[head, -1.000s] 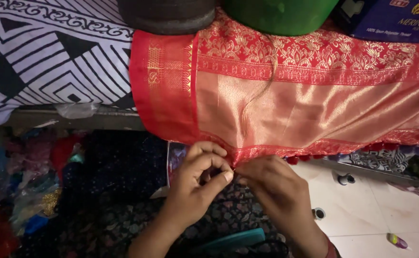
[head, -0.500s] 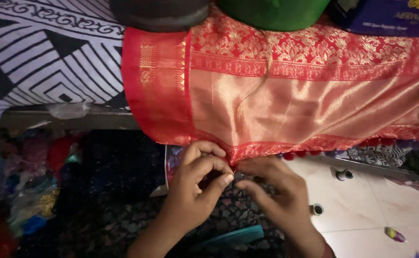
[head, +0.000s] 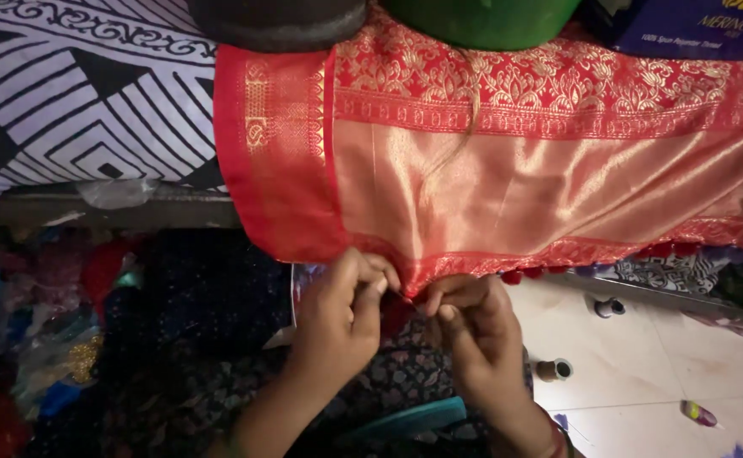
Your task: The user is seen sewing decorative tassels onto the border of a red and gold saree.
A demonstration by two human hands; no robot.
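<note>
A bed fills the top of my view, its black-and-white sheet (head: pixel 75 93) spread over the left part and its front edge running across just below. Under that edge, on the left, lies a dim heap of cloth (head: pixel 58 339); the colours blur together and I cannot tell one piece from another. A clear plastic scrap (head: pixel 117 193) sits on the bed's edge.

Over the bed's front edge hangs the sari (head: pixel 515 170), red with gold weave and a plain gold band along its middle; its right end runs out of view. Its lower border hangs just in front of me, and that is where my hands meet.

My left hand (head: pixel 342 314) has its fingers curled tight, thumb against forefinger, pinching the red border near the sari's lower left corner. My right hand (head: pixel 473 326) is just beside it, fingers also bent in close and nipping the same border; what lies between the fingertips is too small and shadowed to make out. Both wrists are cut off at the bottom.

At the top edge a black tub (head: pixel 278 21) and a green tub (head: pixel 481 21) stand on the sari, only their bases showing, and a blue box (head: pixel 685 30) is cropped in the top right corner. Right of my hands is pale tiled floor (head: pixel 642 373) with a few small bobbins (head: pixel 553 369), hard to identify.
</note>
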